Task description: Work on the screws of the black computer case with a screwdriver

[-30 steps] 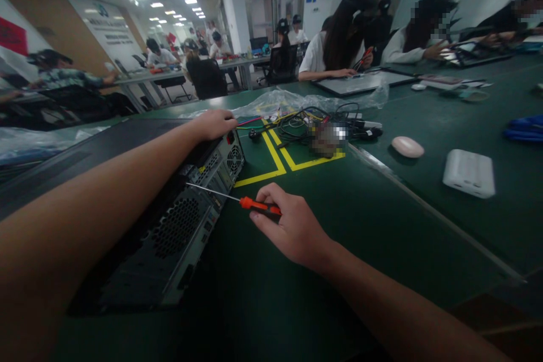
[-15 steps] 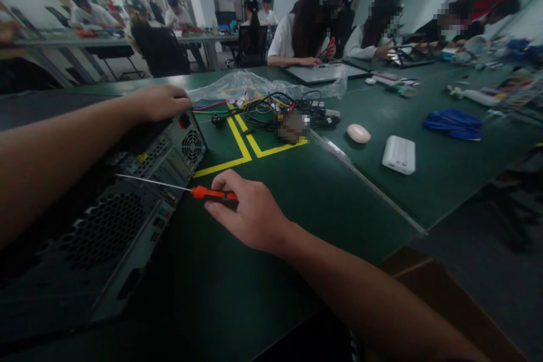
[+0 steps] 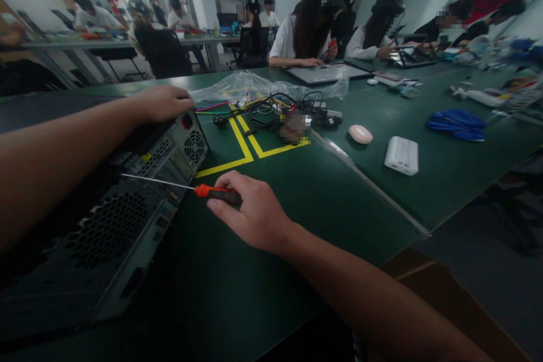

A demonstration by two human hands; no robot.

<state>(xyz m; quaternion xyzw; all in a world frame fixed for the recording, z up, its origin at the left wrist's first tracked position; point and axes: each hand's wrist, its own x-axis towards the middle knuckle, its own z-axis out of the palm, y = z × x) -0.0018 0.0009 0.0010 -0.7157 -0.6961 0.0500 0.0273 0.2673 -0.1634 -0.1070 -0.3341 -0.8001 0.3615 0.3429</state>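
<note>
A dark desktop computer case (image 3: 163,161) lies at the left, its metal rear panel with vents and ports turned toward me. My left hand (image 3: 167,103) grips the top of the case at its far rear corner, fingers bent over the edge. A long thin screwdriver (image 3: 218,193) with an orange and black handle is in my right hand (image 3: 258,212), with the fingers and thumb closed round the handle. Its shaft points left across the rear panel, and the tip reaches the dark edge near the middle of the case. What the tip touches is too dark to tell.
Tangled black cables (image 3: 271,110) and clear plastic sheeting (image 3: 237,83) lie beyond the case on the green table (image 3: 297,181). Right of them are a pink oval object (image 3: 360,134), a white block-shaped device (image 3: 401,155) and a blue bundle (image 3: 456,123). People work across the table.
The whole view has shifted slightly. Both hands keep their places, with the screwdriver still held against the case.
</note>
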